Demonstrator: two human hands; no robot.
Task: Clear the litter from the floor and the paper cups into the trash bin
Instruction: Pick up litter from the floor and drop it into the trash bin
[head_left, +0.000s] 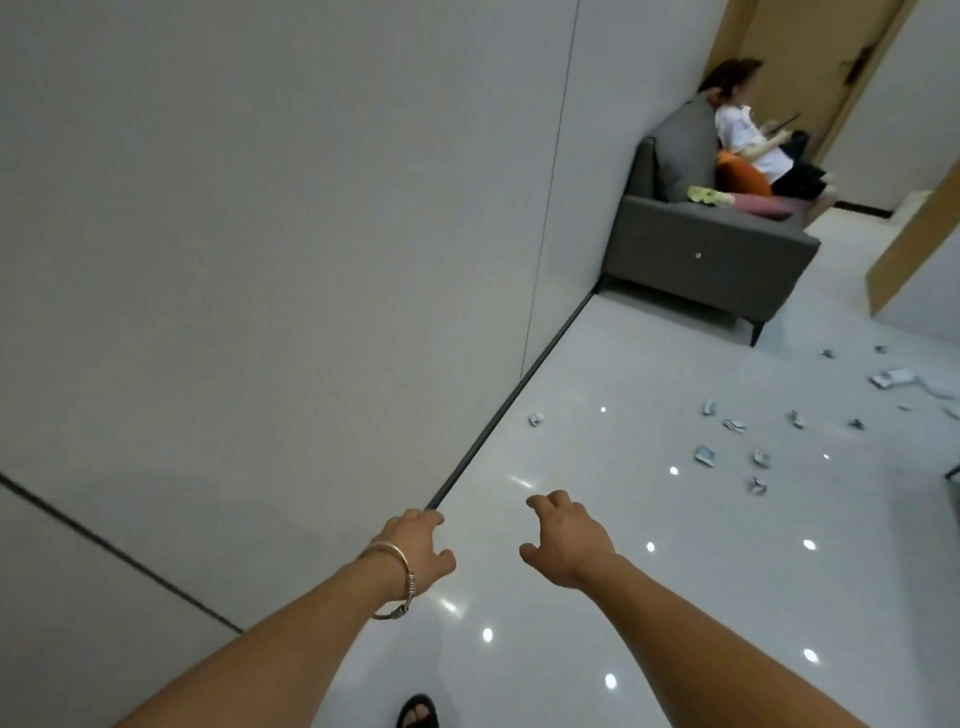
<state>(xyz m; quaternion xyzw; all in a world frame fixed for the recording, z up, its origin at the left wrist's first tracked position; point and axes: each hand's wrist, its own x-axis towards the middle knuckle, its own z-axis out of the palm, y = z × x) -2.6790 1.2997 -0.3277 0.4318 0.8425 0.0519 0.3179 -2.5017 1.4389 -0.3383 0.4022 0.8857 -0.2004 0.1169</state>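
Several torn blue-and-white paper scraps (705, 456) lie scattered on the glossy white floor at the right, with one stray scrap (535, 419) near the wall. A larger crumpled white piece (892, 378) lies further right. My left hand (415, 551), with a metal bangle on the wrist, hangs in front of me with loosely curled fingers and holds nothing. My right hand (563, 535) reaches forward beside it, fingers relaxed, also holding nothing. Both hands are well short of the scraps. No trash bin or paper cup is in view.
A white wall (260, 260) with a dark baseboard runs along the left. A grey sofa (711, 254) stands in the far corner with a person sitting on it. A wooden door (810, 67) is behind. My sandalled foot (418, 712) shows at the bottom.
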